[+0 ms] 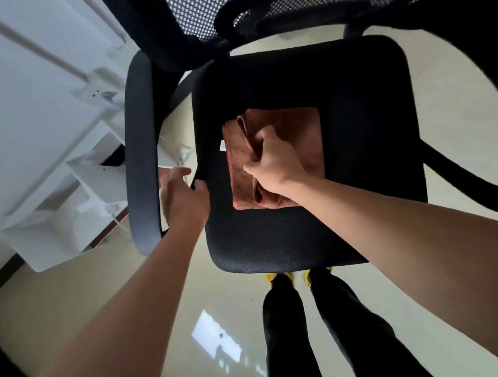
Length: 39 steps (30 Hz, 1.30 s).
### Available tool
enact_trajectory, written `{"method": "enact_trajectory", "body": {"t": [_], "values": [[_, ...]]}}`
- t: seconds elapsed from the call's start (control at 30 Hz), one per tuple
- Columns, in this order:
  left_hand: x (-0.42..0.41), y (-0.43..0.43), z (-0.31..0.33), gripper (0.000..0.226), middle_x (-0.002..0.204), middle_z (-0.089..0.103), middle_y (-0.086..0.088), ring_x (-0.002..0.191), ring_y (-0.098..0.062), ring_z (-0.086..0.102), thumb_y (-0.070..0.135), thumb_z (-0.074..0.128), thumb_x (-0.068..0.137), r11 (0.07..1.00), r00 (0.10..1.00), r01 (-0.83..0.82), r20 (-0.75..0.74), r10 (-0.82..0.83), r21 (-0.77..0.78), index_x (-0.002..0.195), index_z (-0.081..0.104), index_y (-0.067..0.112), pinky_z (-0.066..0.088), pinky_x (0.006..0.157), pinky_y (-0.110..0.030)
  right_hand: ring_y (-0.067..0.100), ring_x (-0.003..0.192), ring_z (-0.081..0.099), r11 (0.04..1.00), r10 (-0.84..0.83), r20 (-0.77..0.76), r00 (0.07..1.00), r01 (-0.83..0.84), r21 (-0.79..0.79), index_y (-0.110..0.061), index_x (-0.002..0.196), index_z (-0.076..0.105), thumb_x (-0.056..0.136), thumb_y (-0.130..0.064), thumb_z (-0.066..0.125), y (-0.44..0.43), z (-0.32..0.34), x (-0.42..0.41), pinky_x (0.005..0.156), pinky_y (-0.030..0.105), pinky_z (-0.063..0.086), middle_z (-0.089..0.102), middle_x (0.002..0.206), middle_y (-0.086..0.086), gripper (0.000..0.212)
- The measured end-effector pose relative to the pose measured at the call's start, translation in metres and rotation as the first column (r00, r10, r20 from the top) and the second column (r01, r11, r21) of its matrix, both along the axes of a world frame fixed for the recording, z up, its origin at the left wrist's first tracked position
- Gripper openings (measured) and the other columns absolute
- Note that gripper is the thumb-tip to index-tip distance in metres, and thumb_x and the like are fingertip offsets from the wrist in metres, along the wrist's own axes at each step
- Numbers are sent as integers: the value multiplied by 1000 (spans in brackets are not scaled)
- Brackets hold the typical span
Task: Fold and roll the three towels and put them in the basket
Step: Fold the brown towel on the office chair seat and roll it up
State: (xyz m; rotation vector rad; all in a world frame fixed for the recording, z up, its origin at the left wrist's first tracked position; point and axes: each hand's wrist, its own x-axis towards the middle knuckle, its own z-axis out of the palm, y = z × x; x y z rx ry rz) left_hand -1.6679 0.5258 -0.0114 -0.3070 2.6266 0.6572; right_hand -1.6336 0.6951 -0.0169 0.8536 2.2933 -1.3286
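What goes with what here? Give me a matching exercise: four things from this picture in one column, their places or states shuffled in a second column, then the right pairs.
Column one:
1. brown towel
2. right hand
3. left hand
4. white shelf unit

Column two:
A. at the seat's left edge, beside the armrest
B. on the floor, left of the chair
C. lying folded on the black chair seat
D. pressing down on the cloth, fingers gripping a fold

Pairs: 1-C, 2-D, 3-A, 4-B
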Motion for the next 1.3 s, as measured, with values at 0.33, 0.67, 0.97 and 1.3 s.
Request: {"method": "enact_trajectory", "body": {"t": [0.33,0.67,0.97,1.3], "values": [[-3,16,7,31,128,50,-9,118,-27,45,17,52,89,935,904,349,-240,-354,-65,119,58,11,44,92,-40,8,64,68,912,-310,-13,951,294,-287,-14,107,62,90,-8,64,34,4,-2,54,24,53,69,86,4,18],[-6,48,-27,108,161,-6,-5,149,-24,-4,54,74,70,484,495,868,131,-859,-110,152,8,31,16,118,-45,17,105,66,609,-587,238,774,616,-500,-17,124,60,93,-12,60,113,6,-45,89,41,54,68,116,3,31],[-11,45,-27,107,162,-8,-1,149,-21,-6,58,71,72,473,479,878,135,-867,-79,152,6,33,13,118,-44,18,91,73,723,-332,432,839,520,-454,-9,106,67,94,-16,59,62,4,86,80,32,57,74,103,10,16],[6,28,-31,96,162,2,-9,149,-28,3,61,66,75,534,538,837,2,-843,-119,152,19,28,20,116,-47,13,91,68,865,-421,257,870,470,-173,-15,118,63,75,-49,75,66,-10,91,86,37,56,70,102,-1,56]]}}
